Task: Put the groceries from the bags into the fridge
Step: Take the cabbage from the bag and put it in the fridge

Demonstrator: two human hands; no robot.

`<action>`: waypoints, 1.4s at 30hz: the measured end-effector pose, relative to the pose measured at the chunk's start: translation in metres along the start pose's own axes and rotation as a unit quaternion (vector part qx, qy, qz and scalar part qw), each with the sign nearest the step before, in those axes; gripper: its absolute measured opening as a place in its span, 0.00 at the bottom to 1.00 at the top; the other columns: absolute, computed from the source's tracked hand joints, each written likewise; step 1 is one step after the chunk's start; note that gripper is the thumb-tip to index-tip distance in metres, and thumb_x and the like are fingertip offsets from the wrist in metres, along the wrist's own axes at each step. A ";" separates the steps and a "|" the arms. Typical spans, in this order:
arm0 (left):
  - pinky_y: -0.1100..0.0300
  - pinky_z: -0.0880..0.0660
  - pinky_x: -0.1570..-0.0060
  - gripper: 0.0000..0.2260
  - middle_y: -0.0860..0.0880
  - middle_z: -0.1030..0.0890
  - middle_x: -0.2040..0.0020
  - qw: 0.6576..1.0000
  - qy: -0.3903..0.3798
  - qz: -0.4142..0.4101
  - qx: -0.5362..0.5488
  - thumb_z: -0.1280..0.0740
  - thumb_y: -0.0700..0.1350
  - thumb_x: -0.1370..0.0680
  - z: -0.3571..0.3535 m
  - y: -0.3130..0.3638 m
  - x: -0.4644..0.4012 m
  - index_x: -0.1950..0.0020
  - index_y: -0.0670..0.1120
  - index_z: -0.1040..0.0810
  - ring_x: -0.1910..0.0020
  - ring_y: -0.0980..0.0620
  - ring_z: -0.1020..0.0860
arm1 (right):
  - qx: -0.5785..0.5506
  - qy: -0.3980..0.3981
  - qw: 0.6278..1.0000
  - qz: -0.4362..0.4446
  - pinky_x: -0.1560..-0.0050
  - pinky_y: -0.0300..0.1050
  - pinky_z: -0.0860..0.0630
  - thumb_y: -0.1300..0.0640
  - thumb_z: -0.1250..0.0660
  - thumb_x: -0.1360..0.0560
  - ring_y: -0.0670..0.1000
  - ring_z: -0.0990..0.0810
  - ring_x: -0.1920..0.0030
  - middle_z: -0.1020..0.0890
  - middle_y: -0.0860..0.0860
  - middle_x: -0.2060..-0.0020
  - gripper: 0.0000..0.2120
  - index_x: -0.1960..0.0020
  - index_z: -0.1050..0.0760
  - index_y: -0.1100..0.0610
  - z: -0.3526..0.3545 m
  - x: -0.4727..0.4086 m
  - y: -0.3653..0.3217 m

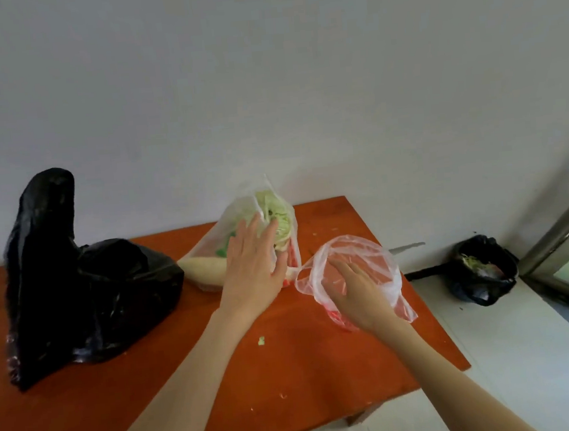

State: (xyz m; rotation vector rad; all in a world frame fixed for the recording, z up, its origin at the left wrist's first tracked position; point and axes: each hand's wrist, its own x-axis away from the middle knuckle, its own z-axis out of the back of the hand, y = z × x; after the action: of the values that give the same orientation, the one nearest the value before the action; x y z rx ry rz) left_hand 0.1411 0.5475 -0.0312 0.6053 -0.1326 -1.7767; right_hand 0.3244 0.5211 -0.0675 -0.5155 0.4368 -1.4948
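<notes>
On an orange table (323,356), the left hand (255,266) lies flat against a clear bag (242,219) holding a cabbage (276,216), the right hand (358,291) reaches into an empty clear bag (383,265), and a black bag (69,285) sits left.

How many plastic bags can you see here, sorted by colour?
Black: 2, the large black bag on the table and the bin liner on the floor.
Clear: 2, the cabbage bag and the empty bag.
Total: 4

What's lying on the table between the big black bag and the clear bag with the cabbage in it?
In the head view, a pale long vegetable, perhaps a white radish, lies on the orange table between the black bag and the cabbage bag.
</notes>
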 end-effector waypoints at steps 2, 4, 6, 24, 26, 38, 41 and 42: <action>0.46 0.50 0.26 0.24 0.47 0.50 0.23 0.999 0.000 -0.018 -0.032 0.43 0.52 0.20 -0.006 -0.009 -0.030 0.25 0.52 0.44 0.24 0.46 0.55 | -0.019 0.003 1.000 -0.018 0.32 0.51 0.34 0.48 0.44 0.21 0.53 0.34 0.30 0.33 0.51 0.29 0.23 0.28 0.39 0.51 -0.004 -0.022 -0.001; 0.46 0.55 0.26 0.24 0.48 0.51 0.22 0.998 -0.005 -0.029 -0.049 0.45 0.53 0.20 -0.012 -0.020 -0.061 0.25 0.52 0.45 0.24 0.47 0.57 | -0.046 0.010 0.998 -0.035 0.35 0.53 0.29 0.49 0.43 0.21 0.53 0.29 0.34 0.29 0.52 0.32 0.21 0.29 0.36 0.51 -0.008 -0.045 -0.001; 0.44 0.57 0.27 0.24 0.48 0.50 0.22 0.997 -0.007 -0.028 -0.065 0.48 0.56 0.20 -0.018 -0.032 -0.093 0.25 0.52 0.46 0.24 0.47 0.57 | -0.068 0.007 0.997 -0.045 0.35 0.53 0.29 0.49 0.43 0.21 0.53 0.28 0.34 0.28 0.52 0.33 0.20 0.30 0.34 0.51 -0.013 -0.072 0.001; 0.51 0.27 0.51 0.27 0.49 0.27 0.52 0.896 -0.037 0.388 0.212 0.38 0.68 0.30 -0.099 -0.135 -0.137 0.48 0.45 0.33 0.52 0.49 0.26 | -0.069 -0.076 0.995 -0.009 0.35 0.45 0.39 0.49 0.39 0.23 0.51 0.35 0.32 0.29 0.46 0.34 0.21 0.31 0.33 0.48 -0.117 -0.160 -0.010; 0.53 0.28 0.50 0.29 0.50 0.29 0.48 0.909 -0.075 0.362 0.193 0.33 0.63 0.30 -0.102 -0.129 -0.146 0.40 0.45 0.34 0.49 0.50 0.28 | -0.049 -0.112 0.992 0.024 0.34 0.48 0.41 0.55 0.40 0.22 0.50 0.38 0.30 0.30 0.46 0.32 0.20 0.31 0.33 0.49 -0.122 -0.149 -0.016; 0.65 0.29 0.79 0.04 0.43 0.26 0.66 0.495 -0.033 0.604 0.624 0.38 0.32 0.25 -0.082 -0.184 -0.111 0.57 0.37 0.24 0.73 0.53 0.27 | 0.027 -0.127 0.991 0.015 0.34 0.44 0.32 0.52 0.46 0.20 0.50 0.24 0.40 0.19 0.51 0.42 0.18 0.38 0.23 0.54 -0.137 -0.128 0.024; 0.62 0.33 0.74 0.10 0.50 0.36 0.69 0.606 -0.063 0.583 0.538 0.40 0.51 0.20 -0.087 -0.196 -0.108 0.53 0.45 0.29 0.72 0.55 0.36 | -0.026 -0.132 0.988 -0.078 0.60 0.37 0.28 0.54 0.46 0.20 0.45 0.22 0.62 0.19 0.50 0.58 0.16 0.42 0.22 0.59 -0.130 -0.136 0.027; 0.62 0.34 0.72 0.14 0.51 0.36 0.70 0.661 -0.109 0.551 0.498 0.40 0.58 0.22 -0.090 -0.197 -0.106 0.48 0.47 0.28 0.72 0.55 0.36 | -0.038 -0.132 0.985 -0.108 0.67 0.36 0.32 0.53 0.46 0.19 0.44 0.26 0.68 0.21 0.50 0.62 0.16 0.42 0.24 0.60 -0.130 -0.139 0.025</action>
State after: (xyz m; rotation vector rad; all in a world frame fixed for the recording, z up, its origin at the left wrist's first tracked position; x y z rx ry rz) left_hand 0.0296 0.7253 -0.1512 0.7891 -1.4052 -0.4056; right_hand 0.2658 0.6534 -0.1935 -0.8316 0.2344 -1.5933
